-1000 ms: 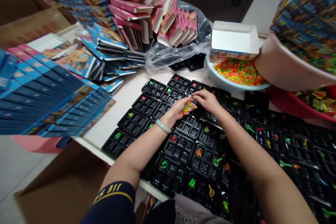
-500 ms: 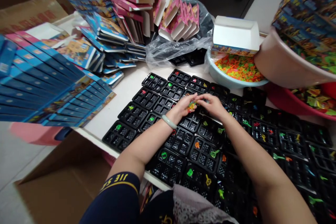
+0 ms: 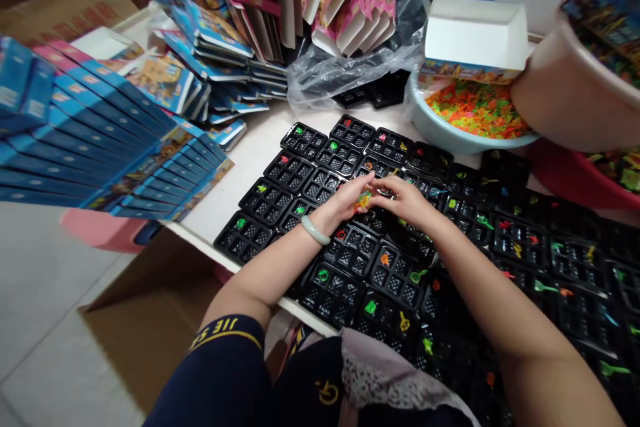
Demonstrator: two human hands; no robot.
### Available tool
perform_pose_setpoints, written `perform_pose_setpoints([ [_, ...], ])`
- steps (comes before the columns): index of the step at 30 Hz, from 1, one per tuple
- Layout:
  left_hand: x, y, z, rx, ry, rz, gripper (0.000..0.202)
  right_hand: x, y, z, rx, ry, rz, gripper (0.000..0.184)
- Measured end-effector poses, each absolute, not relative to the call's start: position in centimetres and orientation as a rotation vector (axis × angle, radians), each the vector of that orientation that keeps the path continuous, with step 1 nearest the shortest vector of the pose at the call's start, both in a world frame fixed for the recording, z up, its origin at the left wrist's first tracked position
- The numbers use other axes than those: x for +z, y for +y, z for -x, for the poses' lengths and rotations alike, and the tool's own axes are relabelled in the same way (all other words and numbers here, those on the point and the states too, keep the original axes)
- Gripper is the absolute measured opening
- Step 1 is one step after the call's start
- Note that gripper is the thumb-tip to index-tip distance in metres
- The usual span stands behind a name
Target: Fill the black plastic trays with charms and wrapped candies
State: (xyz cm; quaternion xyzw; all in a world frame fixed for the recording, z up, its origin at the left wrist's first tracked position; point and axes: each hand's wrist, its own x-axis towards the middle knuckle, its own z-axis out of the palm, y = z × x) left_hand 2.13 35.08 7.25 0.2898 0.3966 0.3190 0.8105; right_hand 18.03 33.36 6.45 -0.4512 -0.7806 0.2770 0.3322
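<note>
While our two hands meet over the middle of the table, we see the left hand [image 3: 347, 203] curled closed around a small bunch of bright plastic pieces [image 3: 363, 200], orange, yellow and green, which show between its fingers. A pale green bangle [image 3: 315, 231] sits on the left wrist. The right hand [image 3: 407, 200] lies just beside the left one, its fingertips touching the same bunch; the fingers are bent and pinched together, but we cannot tell if they grip a piece of their own.

Both hands hover just above the black trays [image 3: 350, 250], which cover most of the white table [image 3: 240, 167] in rows, edge to edge. Each tray is divided in small compartments, and many trays have one coloured piece lying in a compartment, green, red, orange or yellow.

Behind the trays, at the far side, a light blue basin [image 3: 440, 133] holds a heap of orange, yellow and green pieces. A white carton [image 3: 475, 30] rests on its rim. To the right of it stands a beige tub [image 3: 565, 100], and a red basin [image 3: 575, 180] is partly under it.

On the left, flat blue boxes [image 3: 100, 147] are stacked in a fan. Farther back, pink boxes [image 3: 350, 7] stand open beside a clear plastic bag [image 3: 340, 77]. Below the table edge, a brown cardboard box [image 3: 150, 313] stands on the floor.
</note>
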Motion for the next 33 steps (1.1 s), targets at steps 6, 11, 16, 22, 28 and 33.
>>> perform_pose_setpoints([
  [6, 6.8, 33.4, -2.0, 0.545, 0.783, -0.591, 0.036, 5.2, 30.9, -17.0, 0.892, -1.813, 1.247, 0.015],
  [11, 6.3, 32.0, -1.1, 0.540, 0.791, -0.545, 0.028, 4.9, 29.9, -17.6, 1.243, -1.473, 1.241, 0.028],
  [16, 5.9, 30.9, -1.2, 0.548, 0.753, -0.564, 0.022, 5.0, 29.3, -17.9, 1.243, -1.412, 1.271, 0.036],
  [22, 6.0, 29.8, -2.4, 0.680, 0.796, -0.633, 0.020, 4.6, 29.0, -18.1, 1.347, -1.247, 1.268, 0.037],
  [28, 5.8, 29.8, -2.6, 0.736, 0.889, -0.696, 0.014, 3.8, 28.8, -19.0, 1.413, -1.102, 1.225, 0.042],
  [33, 5.8, 30.1, -1.8, 0.777, 0.953, -0.731, 0.016, 2.5, 29.6, -19.6, 0.993, -1.395, 1.425, 0.028],
])
